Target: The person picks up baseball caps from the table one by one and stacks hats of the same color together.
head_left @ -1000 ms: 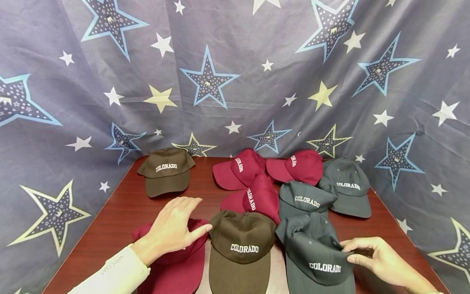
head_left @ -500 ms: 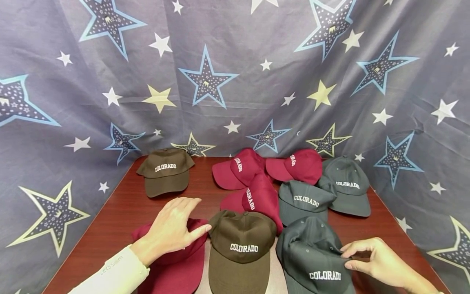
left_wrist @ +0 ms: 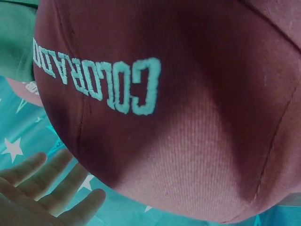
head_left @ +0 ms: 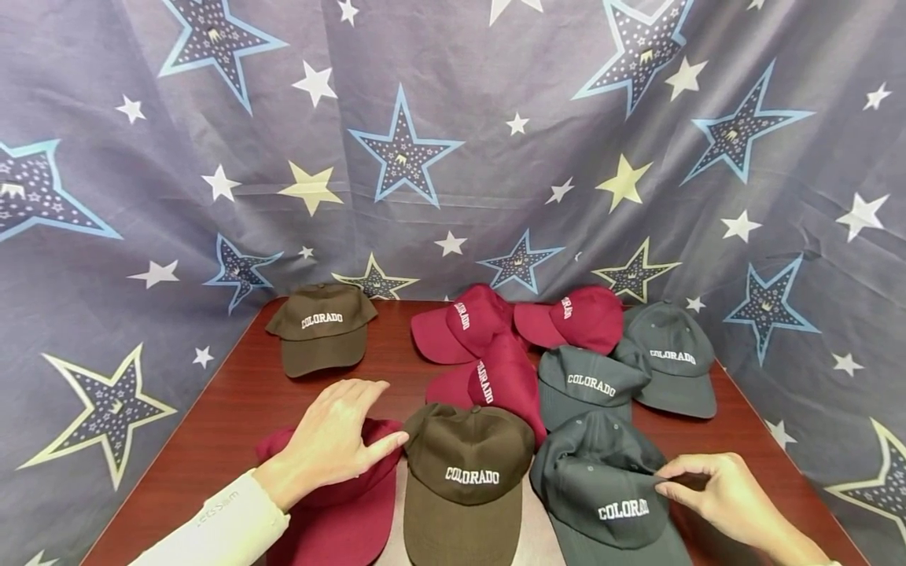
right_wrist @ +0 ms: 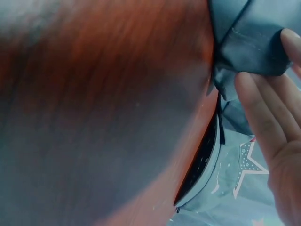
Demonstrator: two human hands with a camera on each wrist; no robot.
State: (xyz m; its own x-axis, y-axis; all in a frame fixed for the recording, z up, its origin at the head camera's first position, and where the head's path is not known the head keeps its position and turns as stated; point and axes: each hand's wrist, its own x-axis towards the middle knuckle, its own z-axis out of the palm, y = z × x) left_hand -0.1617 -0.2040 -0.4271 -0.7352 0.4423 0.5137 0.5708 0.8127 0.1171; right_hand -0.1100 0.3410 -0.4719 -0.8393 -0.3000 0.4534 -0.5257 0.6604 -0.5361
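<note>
My right hand (head_left: 736, 503) pinches the right side of the nearest grey cap (head_left: 609, 479) between thumb and fingers; in the right wrist view the hand (right_wrist: 277, 108) has the grey fabric (right_wrist: 254, 47) between thumb and fingertips. My left hand (head_left: 329, 440), fingers spread and relaxed, is over a dark red cap (head_left: 347, 519) at the front left, its thumb tip by the edge of a brown cap (head_left: 463, 503). In the left wrist view, the hand (left_wrist: 51, 193) is beside the red cap (left_wrist: 188, 141); whether they touch I cannot tell.
A second brown cap (head_left: 323, 330) sits at the back left of the wooden table (head_left: 212, 440). Several red caps (head_left: 463, 322) lie at the back middle, and two more grey caps (head_left: 591, 385) are right of them. A star-patterned cloth (head_left: 453, 157) hangs behind.
The nearest grey cap has shifted and its crown has changed shape slightly, with its brim turned a little to the right. My right hand has moved slightly left; my left hand has not moved.
</note>
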